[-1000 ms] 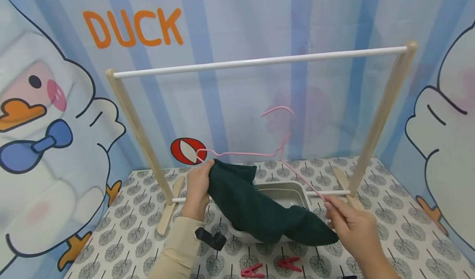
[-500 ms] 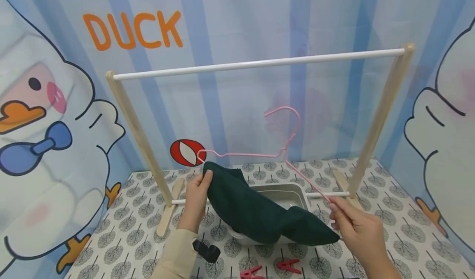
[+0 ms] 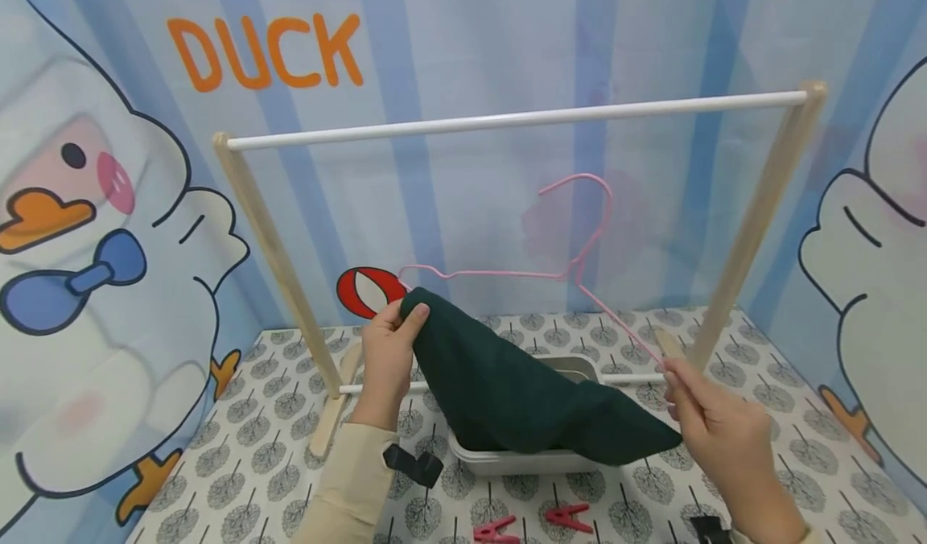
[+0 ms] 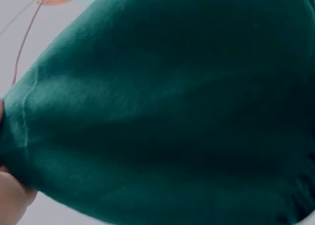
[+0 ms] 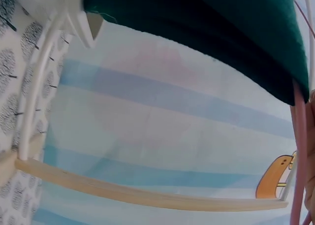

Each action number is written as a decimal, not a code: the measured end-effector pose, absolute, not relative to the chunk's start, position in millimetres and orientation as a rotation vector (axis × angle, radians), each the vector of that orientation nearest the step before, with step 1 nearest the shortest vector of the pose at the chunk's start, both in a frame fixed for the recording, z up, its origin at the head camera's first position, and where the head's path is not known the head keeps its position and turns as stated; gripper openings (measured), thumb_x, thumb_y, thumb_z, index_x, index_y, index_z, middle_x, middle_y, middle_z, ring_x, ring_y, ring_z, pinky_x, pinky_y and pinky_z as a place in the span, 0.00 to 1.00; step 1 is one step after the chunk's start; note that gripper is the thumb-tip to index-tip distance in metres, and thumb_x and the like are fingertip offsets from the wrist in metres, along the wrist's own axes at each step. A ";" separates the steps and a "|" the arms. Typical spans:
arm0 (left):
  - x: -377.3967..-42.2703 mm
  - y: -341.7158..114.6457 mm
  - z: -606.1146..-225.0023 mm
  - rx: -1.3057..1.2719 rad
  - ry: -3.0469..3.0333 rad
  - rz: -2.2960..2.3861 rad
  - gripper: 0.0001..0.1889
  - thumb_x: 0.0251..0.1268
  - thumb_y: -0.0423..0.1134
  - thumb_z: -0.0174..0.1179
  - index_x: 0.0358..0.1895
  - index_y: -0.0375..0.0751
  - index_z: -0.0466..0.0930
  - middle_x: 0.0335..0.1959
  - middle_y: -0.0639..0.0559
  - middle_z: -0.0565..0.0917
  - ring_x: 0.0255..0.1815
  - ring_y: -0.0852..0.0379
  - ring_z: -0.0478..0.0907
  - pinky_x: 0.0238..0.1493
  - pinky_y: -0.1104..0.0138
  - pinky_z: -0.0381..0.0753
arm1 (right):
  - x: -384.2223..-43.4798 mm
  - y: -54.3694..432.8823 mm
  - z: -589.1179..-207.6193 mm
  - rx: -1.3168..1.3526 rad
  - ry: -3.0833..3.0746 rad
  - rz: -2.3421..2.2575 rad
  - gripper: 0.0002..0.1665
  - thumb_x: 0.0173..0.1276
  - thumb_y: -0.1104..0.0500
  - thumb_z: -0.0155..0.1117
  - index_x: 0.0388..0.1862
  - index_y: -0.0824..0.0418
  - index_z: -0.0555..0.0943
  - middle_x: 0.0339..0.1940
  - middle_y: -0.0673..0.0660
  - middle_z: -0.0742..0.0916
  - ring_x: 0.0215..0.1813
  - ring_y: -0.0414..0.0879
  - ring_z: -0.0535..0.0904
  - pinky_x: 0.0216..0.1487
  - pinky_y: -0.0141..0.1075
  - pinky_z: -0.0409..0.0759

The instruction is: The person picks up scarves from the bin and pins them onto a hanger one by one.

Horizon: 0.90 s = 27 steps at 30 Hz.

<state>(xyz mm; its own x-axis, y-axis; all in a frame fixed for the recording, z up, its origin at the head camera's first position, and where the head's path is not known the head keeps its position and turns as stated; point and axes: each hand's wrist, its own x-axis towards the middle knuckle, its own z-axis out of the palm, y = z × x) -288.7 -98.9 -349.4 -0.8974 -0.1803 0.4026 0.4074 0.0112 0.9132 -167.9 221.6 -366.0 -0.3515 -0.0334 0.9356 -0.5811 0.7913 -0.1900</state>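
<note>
A dark green cloth (image 3: 500, 383) hangs draped between my hands, over a pale box. My left hand (image 3: 387, 359) pinches its upper left corner, close to the left end of a pink hanger (image 3: 507, 273). That end of the hanger goes behind the cloth there. In the left wrist view the cloth (image 4: 147, 97) fills most of the picture, with a thumb (image 4: 15, 195) at its edge. My right hand (image 3: 724, 431) grips the hanger's right end, and its hook points up. In the right wrist view the hanger (image 5: 299, 151) comes out from under the cloth's tip.
A rack with a white rail (image 3: 507, 117) and wooden posts (image 3: 271, 246) stands behind. The grey-white box (image 3: 521, 463) sits on the tree-patterned tablecloth (image 3: 253, 480). In front of it lie two red clothes pegs, a left peg (image 3: 496, 529) and a right peg (image 3: 568, 517).
The hanger has risen and shifted right, with my right hand moving right. My left thumb now lies on the cloth's front, and the cloth's upper corner has been lifted higher along the hanger's left end.
</note>
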 end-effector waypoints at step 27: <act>-232.0 -14.3 -310.8 -1.396 -2.043 -0.247 0.15 0.62 0.43 0.61 0.49 0.41 0.80 0.45 0.52 0.84 0.51 0.57 0.78 0.64 0.63 0.66 | -194.5 217.6 -310.0 0.624 -1.790 0.354 0.23 0.74 0.52 0.47 0.36 0.67 0.84 0.17 0.57 0.84 0.14 0.43 0.78 0.13 0.34 0.72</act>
<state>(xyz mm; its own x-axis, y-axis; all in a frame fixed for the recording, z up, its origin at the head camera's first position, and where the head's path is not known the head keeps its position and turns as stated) -232.0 -14.3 -310.8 -0.2277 0.7666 0.6004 0.8874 0.4172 -0.1960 -194.5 217.6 -310.0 -0.2083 -0.2334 0.9498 -0.5771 0.8134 0.0733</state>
